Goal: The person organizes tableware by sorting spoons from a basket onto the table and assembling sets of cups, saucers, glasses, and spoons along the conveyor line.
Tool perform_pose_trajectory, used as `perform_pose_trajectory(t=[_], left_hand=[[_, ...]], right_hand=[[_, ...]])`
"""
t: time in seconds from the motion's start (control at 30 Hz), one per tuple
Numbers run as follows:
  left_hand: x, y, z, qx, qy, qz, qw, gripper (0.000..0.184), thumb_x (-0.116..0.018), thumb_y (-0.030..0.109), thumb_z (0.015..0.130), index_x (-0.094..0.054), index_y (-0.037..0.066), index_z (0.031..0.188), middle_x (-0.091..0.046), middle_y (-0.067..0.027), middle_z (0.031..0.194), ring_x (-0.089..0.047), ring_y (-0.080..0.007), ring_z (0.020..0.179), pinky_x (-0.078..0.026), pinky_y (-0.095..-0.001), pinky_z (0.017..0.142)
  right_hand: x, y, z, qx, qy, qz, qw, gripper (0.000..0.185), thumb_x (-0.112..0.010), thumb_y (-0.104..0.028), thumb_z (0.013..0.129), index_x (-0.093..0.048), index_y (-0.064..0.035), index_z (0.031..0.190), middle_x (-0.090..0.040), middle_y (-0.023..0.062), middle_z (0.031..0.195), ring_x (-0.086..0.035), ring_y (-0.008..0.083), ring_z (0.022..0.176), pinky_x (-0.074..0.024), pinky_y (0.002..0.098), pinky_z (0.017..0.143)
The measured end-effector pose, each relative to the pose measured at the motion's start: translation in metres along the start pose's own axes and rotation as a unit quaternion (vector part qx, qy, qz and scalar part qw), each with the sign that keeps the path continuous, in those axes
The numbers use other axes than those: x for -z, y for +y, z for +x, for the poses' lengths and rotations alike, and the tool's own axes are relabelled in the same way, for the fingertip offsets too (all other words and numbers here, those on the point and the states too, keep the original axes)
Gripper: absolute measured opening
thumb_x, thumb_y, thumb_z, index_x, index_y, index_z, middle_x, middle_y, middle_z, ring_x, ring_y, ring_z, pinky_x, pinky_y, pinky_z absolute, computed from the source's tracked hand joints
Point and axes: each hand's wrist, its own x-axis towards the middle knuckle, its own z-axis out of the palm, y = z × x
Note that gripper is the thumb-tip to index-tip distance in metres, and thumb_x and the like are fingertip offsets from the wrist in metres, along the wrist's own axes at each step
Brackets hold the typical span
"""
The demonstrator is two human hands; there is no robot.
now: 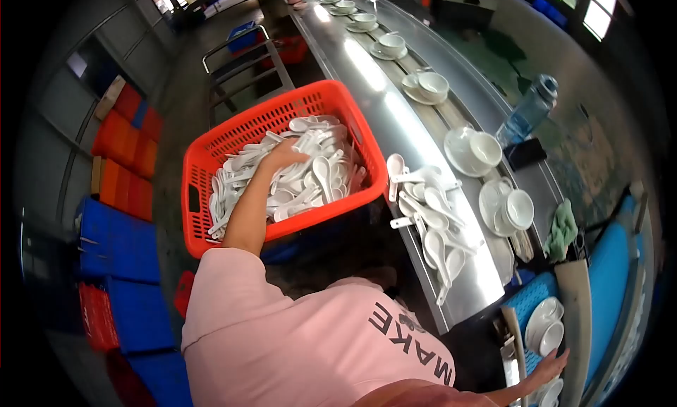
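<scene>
Appears to be gathering spoons [321,175] in the red basket [317,219] with the left hand [285,155]; cannot tell whether grasping any. Has the right hand [549,368] at a bowl [551,336], likewise cannot confirm gripping. Seems next to call for lifting spoons clear.

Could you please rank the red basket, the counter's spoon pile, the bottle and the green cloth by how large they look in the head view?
1. Basket
2. Spoon pile
3. Bottle and cloth, unranked: they look fairly close in size, and differing nearness to the camera leaves it unsure.
</scene>
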Motion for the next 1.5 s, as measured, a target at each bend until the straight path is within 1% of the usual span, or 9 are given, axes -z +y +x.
perform_pose_trajectory(t=[0.03, 0.13, 0.17, 0.23, 0.47, 0.63, 0.83, 1.17, 1.5], left_hand=[[-0.002, -0.007, 0.004, -0.029, 0.037, 0.093, 0.995, 0.054, -0.071, 0.020, 0.060, -0.056, 0.001, 0.108, -0.062, -0.0109, 0.093, -0.059, -0.0187, 0.084, -0.044, -0.0282, 0.077], [0.002, -0.013, 0.007, 0.003, 0.006, 0.085, 0.996, 0.060, -0.072, 0.023, 0.057, -0.055, 0.001, 0.110, -0.062, -0.0136, 0.094, -0.059, -0.0217, 0.086, -0.044, -0.0290, 0.078], [0.005, -0.017, 0.006, 0.020, 0.006, 0.055, 0.998, 0.060, -0.072, 0.023, 0.057, -0.055, 0.001, 0.110, -0.062, -0.0137, 0.095, -0.059, -0.0219, 0.086, -0.044, -0.0290, 0.079], [0.010, -0.022, 0.004, 0.050, 0.002, -0.005, 0.999, 0.060, -0.072, 0.023, 0.057, -0.055, 0.002, 0.111, -0.062, -0.0139, 0.096, -0.059, -0.0223, 0.087, -0.044, -0.0291, 0.079], [0.039, 0.026, -0.011, -0.047, 0.084, 0.019, 0.995, 0.058, -0.069, 0.014, 0.062, -0.051, -0.002, 0.115, -0.061, -0.0137, 0.101, -0.056, -0.0187, 0.094, -0.042, -0.0290, 0.083], [0.041, 0.039, 0.016, -0.078, 0.021, 0.034, 0.996, 0.047, -0.070, 0.015, 0.063, -0.056, -0.002, 0.105, -0.063, -0.0073, 0.091, -0.056, -0.0116, 0.080, -0.045, -0.0277, 0.075], [0.051, 0.066, 0.049, -0.124, -0.033, -0.043, 0.991, 0.033, -0.069, 0.008, 0.069, -0.058, -0.001, 0.098, -0.060, -0.0012, 0.084, -0.054, -0.0081, 0.073, -0.044, -0.0230, 0.066], [0.001, 0.227, 0.123, -0.452, -0.207, 0.117, 0.860, 0.047, -0.066, 0.003, 0.064, -0.057, 0.003, 0.110, -0.063, -0.0056, 0.089, -0.055, -0.0072, 0.072, -0.048, -0.0246, 0.063], [-0.129, 0.246, 0.134, -0.315, -0.434, 0.326, 0.779, 0.044, -0.063, 0.007, 0.060, -0.060, 0.005, 0.104, -0.060, -0.0163, 0.099, -0.060, -0.0189, 0.072, -0.049, -0.0276, 0.064]], right_hand=[[0.006, -0.010, 0.002, -0.072, -0.084, -0.072, 0.991, 0.045, -0.053, -0.015, 0.083, -0.042, 0.0016, 0.123, -0.054, 0.0150, 0.111, -0.052, 0.0252, 0.101, -0.0418, 0.0347, 0.086], [-0.128, 0.128, 0.043, -0.025, -0.151, 0.192, 0.969, 0.053, -0.058, -0.018, 0.078, -0.040, -0.0033, 0.125, -0.054, 0.0171, 0.109, -0.056, 0.0307, 0.091, -0.0476, 0.0375, 0.073], [-0.070, 0.059, 0.030, -0.178, -0.263, 0.312, 0.895, 0.058, -0.061, -0.017, 0.072, -0.040, -0.0078, 0.126, -0.054, 0.0124, 0.107, -0.057, 0.0301, 0.087, -0.0508, 0.0378, 0.060], [-0.068, 0.044, 0.028, -0.224, -0.279, 0.372, 0.856, 0.057, -0.060, -0.014, 0.071, -0.041, -0.0100, 0.124, -0.054, 0.0086, 0.106, -0.056, 0.0281, 0.087, -0.0517, 0.0356, 0.054], [-0.074, 0.024, 0.024, -0.298, -0.294, 0.508, 0.753, 0.061, -0.059, -0.014, 0.068, -0.039, -0.0112, 0.126, -0.050, 0.0112, 0.113, -0.051, 0.0294, 0.098, -0.0505, 0.0432, 0.067], [-0.103, 0.062, 0.007, -0.288, -0.211, 0.580, 0.732, 0.068, -0.060, -0.016, 0.071, -0.029, -0.0090, 0.131, -0.038, 0.0154, 0.125, -0.041, 0.0341, 0.110, -0.0483, 0.0485, 0.077], [-0.093, 0.019, -0.001, -0.302, -0.188, 0.580, 0.733, 0.051, -0.063, -0.009, 0.066, -0.047, -0.0066, 0.115, -0.054, 0.0094, 0.103, -0.053, 0.0269, 0.093, -0.0496, 0.0443, 0.070], [-0.084, -0.056, 0.008, -0.350, -0.146, 0.574, 0.726, 0.048, -0.058, -0.003, 0.063, -0.049, -0.0006, 0.109, -0.056, 0.0120, 0.097, -0.059, 0.0276, 0.080, -0.0524, 0.0404, 0.064], [-0.121, -0.149, 0.030, -0.222, -0.291, 0.605, 0.707, 0.043, -0.055, 0.000, 0.060, -0.055, 0.0012, 0.103, -0.060, 0.0083, 0.092, -0.060, 0.0202, 0.079, -0.0501, 0.0310, 0.069]])
